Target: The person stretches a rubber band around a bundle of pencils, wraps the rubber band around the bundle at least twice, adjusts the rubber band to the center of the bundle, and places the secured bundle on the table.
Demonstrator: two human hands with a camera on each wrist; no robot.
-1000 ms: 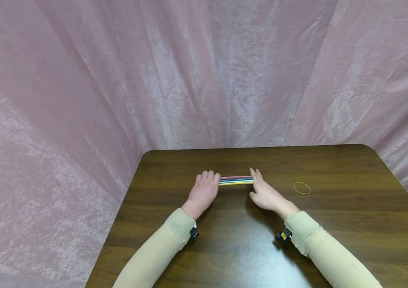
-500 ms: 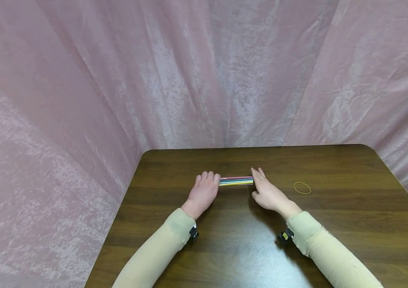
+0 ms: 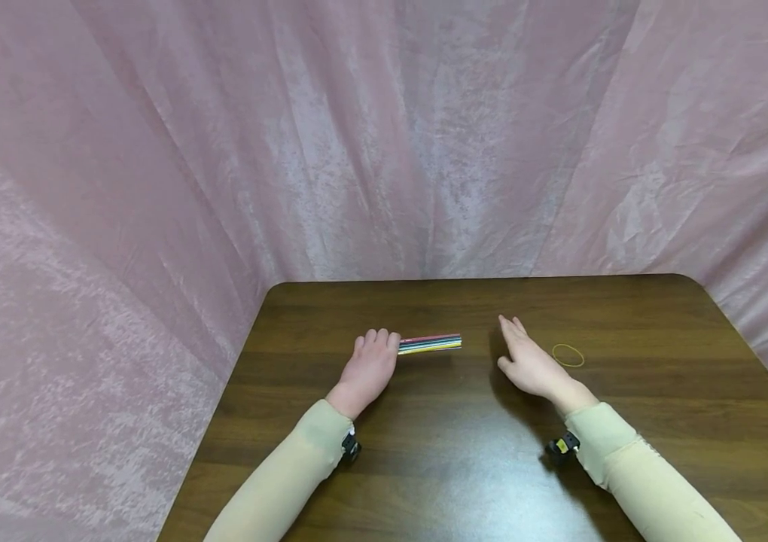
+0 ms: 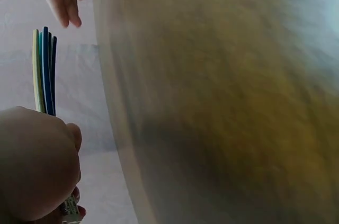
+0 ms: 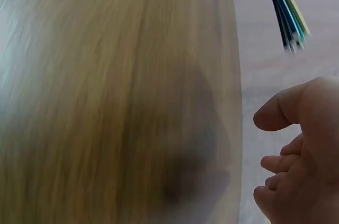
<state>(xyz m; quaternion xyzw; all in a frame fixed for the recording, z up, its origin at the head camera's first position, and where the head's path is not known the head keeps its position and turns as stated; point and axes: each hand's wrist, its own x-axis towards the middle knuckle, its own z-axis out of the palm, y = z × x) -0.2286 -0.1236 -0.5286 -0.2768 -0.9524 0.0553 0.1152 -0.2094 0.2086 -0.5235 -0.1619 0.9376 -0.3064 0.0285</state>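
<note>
Coloured sticks [image 3: 430, 344] are over the table [image 3: 425, 452], their left part gripped by the left hand [image 3: 370, 365]. Probably they are light, stiff and can slide; gripping around the middle seems safer. Right hand [image 3: 529, 363], empty, has fingers extended; yellow band [image 3: 570, 366] lies beside it.

A gap runs between the right-pointing ends of the multicoloured bundle of slim sticks [image 3: 430, 344] and the extended fingers of the right hand [image 3: 531, 365], and leads on to the far edge of the brown wood-grain tabletop [image 3: 438, 414]. The left hand [image 3: 368, 370] covers the bundle's other end, blocking access from the left edge. The thin yellow loop [image 3: 571, 366] is reachable from the right edge; leftward, the right hand obstructs it. Pink crushed-velvet curtain [image 3: 425, 150] bars passage beyond the far edge.
</note>
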